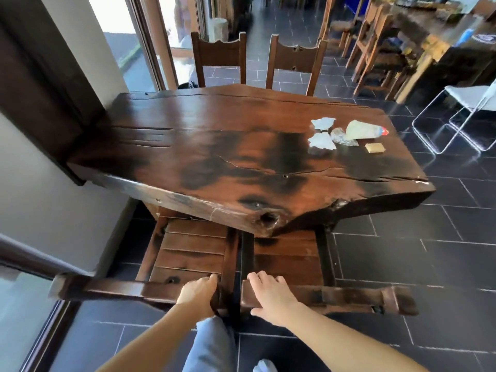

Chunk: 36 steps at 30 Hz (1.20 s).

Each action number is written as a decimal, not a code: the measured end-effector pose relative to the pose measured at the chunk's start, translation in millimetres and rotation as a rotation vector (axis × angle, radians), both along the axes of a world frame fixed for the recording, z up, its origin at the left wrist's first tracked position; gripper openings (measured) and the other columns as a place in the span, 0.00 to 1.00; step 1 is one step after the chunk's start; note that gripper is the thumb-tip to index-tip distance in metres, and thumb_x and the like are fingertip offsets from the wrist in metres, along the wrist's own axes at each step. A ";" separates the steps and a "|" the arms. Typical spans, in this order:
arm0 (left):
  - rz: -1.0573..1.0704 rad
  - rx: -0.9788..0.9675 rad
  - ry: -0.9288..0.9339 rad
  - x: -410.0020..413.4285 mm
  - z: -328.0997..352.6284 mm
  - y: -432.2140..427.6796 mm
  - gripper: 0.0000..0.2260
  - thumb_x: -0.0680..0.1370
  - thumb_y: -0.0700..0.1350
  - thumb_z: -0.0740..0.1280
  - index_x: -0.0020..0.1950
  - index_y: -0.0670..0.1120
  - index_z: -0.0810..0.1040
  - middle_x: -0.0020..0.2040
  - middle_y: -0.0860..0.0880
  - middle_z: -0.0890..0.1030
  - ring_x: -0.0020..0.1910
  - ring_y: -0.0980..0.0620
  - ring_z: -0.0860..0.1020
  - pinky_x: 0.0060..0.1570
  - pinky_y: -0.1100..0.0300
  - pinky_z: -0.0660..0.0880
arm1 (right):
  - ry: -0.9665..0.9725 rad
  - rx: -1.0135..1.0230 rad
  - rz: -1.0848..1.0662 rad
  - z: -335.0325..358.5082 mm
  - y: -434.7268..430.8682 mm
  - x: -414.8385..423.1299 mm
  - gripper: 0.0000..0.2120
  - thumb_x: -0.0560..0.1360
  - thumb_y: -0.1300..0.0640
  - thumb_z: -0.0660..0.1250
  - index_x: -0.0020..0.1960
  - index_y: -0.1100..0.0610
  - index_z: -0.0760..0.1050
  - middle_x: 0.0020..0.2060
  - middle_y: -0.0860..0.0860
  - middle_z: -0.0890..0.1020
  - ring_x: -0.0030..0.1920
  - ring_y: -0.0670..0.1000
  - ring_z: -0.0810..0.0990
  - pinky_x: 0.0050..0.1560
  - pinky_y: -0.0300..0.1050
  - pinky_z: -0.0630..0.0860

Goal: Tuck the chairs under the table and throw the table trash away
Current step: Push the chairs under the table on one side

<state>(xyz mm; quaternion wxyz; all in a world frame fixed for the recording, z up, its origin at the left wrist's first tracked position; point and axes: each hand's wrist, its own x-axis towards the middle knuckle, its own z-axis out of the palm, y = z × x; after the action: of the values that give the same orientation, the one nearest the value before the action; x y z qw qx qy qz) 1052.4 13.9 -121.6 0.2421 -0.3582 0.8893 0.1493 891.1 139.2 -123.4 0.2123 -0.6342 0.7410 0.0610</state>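
Note:
A thick dark wooden table (204,146) fills the middle of the view. Two wooden chairs stand side by side at its near edge, seats partly under it. My left hand (200,294) grips the backrest of the left chair (112,289). My right hand (271,295) grips the backrest of the right chair (357,298). Trash lies on the table's far right: crumpled paper pieces (322,132), a clear wrapper (342,138), a plastic bottle with a red cap (365,129) on its side, and a small tan card (375,147).
Two more wooden chairs (218,53) (296,59) stand at the table's far side. A wall and glass door lie on the left. A white metal-frame chair (467,103) stands right on the dark tiled floor. More wooden furniture is at the back right.

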 end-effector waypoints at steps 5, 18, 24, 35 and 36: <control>-0.119 -0.072 -0.040 1.1 -6.1 -7.7 0.20 0.67 0.49 0.68 0.55 0.46 0.68 0.51 0.48 0.81 0.51 0.43 0.80 0.44 0.53 0.74 | 0.026 -0.034 -0.040 -0.3 2.5 9.3 0.35 0.73 0.46 0.68 0.72 0.57 0.55 0.61 0.59 0.71 0.58 0.61 0.73 0.58 0.57 0.66; -0.130 -0.098 -0.009 -8.7 -3.1 0.4 0.17 0.67 0.49 0.67 0.53 0.48 0.70 0.50 0.49 0.81 0.50 0.43 0.80 0.44 0.52 0.74 | 0.138 -0.040 -0.111 -6.8 -10.8 22.8 0.38 0.72 0.42 0.68 0.73 0.57 0.56 0.60 0.60 0.71 0.58 0.60 0.73 0.56 0.58 0.68; -0.126 -0.062 -0.002 -12.8 -4.7 -2.1 0.17 0.68 0.50 0.68 0.53 0.47 0.69 0.50 0.49 0.81 0.50 0.44 0.80 0.44 0.52 0.74 | 0.074 -0.062 -0.167 -9.4 -23.0 31.4 0.35 0.67 0.44 0.74 0.67 0.57 0.64 0.55 0.59 0.75 0.52 0.58 0.76 0.51 0.57 0.72; -0.055 0.010 -0.070 -17.8 3.5 0.3 0.22 0.67 0.45 0.72 0.57 0.46 0.67 0.55 0.49 0.78 0.55 0.45 0.78 0.49 0.55 0.73 | -0.048 -0.107 -0.152 -11.0 -17.3 20.3 0.32 0.73 0.51 0.70 0.69 0.53 0.56 0.62 0.57 0.69 0.60 0.58 0.71 0.57 0.54 0.70; -0.053 0.014 -0.087 -18.5 2.9 0.6 0.22 0.67 0.44 0.72 0.57 0.46 0.67 0.55 0.48 0.79 0.55 0.45 0.78 0.49 0.55 0.73 | -0.066 -0.118 -0.135 -11.6 -15.7 17.7 0.33 0.72 0.52 0.70 0.70 0.53 0.56 0.61 0.56 0.70 0.60 0.58 0.71 0.56 0.54 0.71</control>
<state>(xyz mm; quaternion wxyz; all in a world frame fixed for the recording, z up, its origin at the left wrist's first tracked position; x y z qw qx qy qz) 1033.9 14.5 -118.6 0.2868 -0.3388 0.8861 0.1335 908.8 123.5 -135.0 0.2025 -0.5958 0.7770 -0.0184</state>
